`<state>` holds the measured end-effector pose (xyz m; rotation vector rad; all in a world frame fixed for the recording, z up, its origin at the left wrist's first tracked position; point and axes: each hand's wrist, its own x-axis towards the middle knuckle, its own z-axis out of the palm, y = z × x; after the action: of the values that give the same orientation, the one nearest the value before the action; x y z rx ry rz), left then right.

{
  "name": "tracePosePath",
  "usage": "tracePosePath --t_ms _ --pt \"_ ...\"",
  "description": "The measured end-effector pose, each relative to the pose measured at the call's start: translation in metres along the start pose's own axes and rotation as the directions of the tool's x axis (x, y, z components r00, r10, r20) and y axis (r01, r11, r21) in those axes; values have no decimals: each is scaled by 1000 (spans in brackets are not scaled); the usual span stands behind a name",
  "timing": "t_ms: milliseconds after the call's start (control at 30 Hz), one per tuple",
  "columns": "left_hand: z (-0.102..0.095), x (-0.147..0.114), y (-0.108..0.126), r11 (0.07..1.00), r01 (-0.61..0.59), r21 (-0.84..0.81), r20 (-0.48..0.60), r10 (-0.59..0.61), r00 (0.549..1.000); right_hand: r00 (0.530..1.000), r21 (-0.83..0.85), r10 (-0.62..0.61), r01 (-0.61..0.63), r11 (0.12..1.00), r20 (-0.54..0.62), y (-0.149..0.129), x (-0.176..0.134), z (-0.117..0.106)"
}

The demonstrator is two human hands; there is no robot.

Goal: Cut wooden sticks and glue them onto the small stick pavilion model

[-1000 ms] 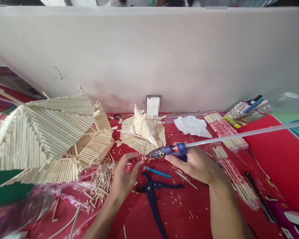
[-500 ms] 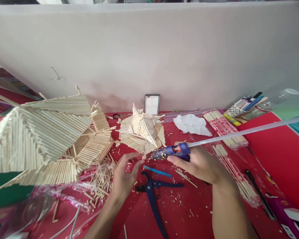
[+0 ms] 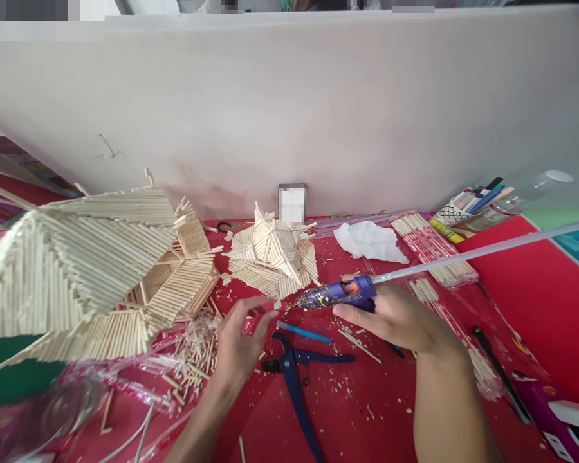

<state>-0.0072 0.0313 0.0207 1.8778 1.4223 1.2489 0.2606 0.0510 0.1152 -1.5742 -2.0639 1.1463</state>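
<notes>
My right hand [image 3: 390, 315] is wrapped round a blue hot glue gun [image 3: 340, 292], its nozzle pointing left and a long clear glue stick [image 3: 463, 257] running out of its back. Just left of the nozzle, my left hand [image 3: 244, 328] pinches a short piece of wooden stick [image 3: 278, 304] between thumb and forefinger. Right behind the fingertips stands a small star-shaped roof model [image 3: 275, 254] made of wooden sticks. Below the hands lie a blue pen [image 3: 303, 332] and a dark blue pair of cutters [image 3: 294, 379] with spread handles.
A larger stick-built house model [image 3: 96, 257] fills the left side, with a heap of cut stick pieces [image 3: 197, 354] before it. Crumpled white tissue [image 3: 369, 242], packs of sticks [image 3: 434, 247] and a pen cup [image 3: 456, 211] stand to the right. Wood crumbs dot the red table [image 3: 367, 424].
My right hand has drawn the glue gun slightly to the right, so its nozzle is farther from the stick piece. My left hand has stayed almost in place.
</notes>
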Motion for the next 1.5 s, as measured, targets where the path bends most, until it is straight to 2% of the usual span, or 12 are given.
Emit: tracePosePath --t_ms 200,400,733,933,1100,1267,1400,1500 --pt "-2 -1 0 1000 -7 5 -9 7 1000 998 -160 64 -67 985 -24 16 -5 1" --pt "-3 1 4 999 -29 -15 -1 29 1000 998 -235 23 -7 972 62 18 -4 -1" --pt "-5 1 3 999 -38 7 -14 38 999 970 -394 240 -210 895 28 29 -22 -2" --pt "-14 0 -9 999 -8 45 -6 8 1000 938 -489 347 -296 820 15 15 -21 6" --pt "-21 2 -21 990 -28 136 53 21 998 933 -562 344 -228 795 108 6 1 21" --pt "-37 9 -40 956 -105 274 157 64 986 927 -590 337 -182 787 163 16 24 35" --pt "-54 9 -57 921 -172 350 331 50 942 910 -621 372 -186 761 182 25 34 42" --pt "-60 6 -64 905 -228 360 406 68 911 902 -626 393 -205 752 177 27 38 45"
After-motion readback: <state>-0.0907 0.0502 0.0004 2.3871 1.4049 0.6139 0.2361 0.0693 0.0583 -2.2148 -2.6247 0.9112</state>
